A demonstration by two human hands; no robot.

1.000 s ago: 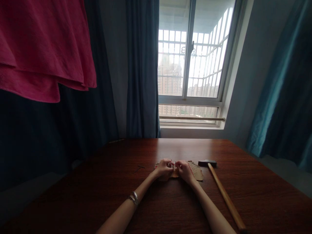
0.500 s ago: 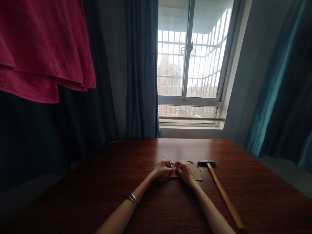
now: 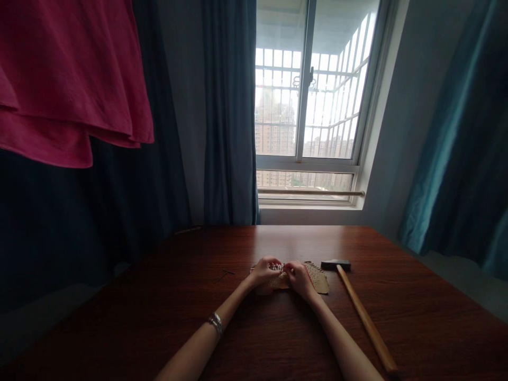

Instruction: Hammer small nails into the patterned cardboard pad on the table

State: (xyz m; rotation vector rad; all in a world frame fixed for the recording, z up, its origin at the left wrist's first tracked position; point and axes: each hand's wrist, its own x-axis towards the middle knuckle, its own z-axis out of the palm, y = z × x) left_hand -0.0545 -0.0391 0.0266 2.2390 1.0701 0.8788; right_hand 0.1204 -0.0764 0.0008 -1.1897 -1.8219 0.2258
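A brown sheet dotted with small holes (image 3: 321, 284) lies on the table under both my hands, looking like cardboard. Short dark and pale pieces stand in a row on its middle, between my fingers. My left hand (image 3: 263, 272) curls over the sheet's left part, thumb and fingers bent around that row. With fingertips pinched together at the row's right end, my right hand (image 3: 299, 277) holds something too small to make out. A bit of red, perhaps thread, shows along the right hand's outer edge. Both palms are hidden.
A hammer (image 3: 365, 321) with a wooden handle and dark head lies right of the sheet. Thin dark nail-like pieces (image 3: 227, 272) lie to the left on the wooden table (image 3: 278, 344). Behind are a window (image 3: 305, 106) and blue curtains; pink cloth (image 3: 71, 79) hangs upper left.
My left fingers have lifted and opened slightly, so more of the row of small pieces shows. The right hand stays almost in place, still pinched.
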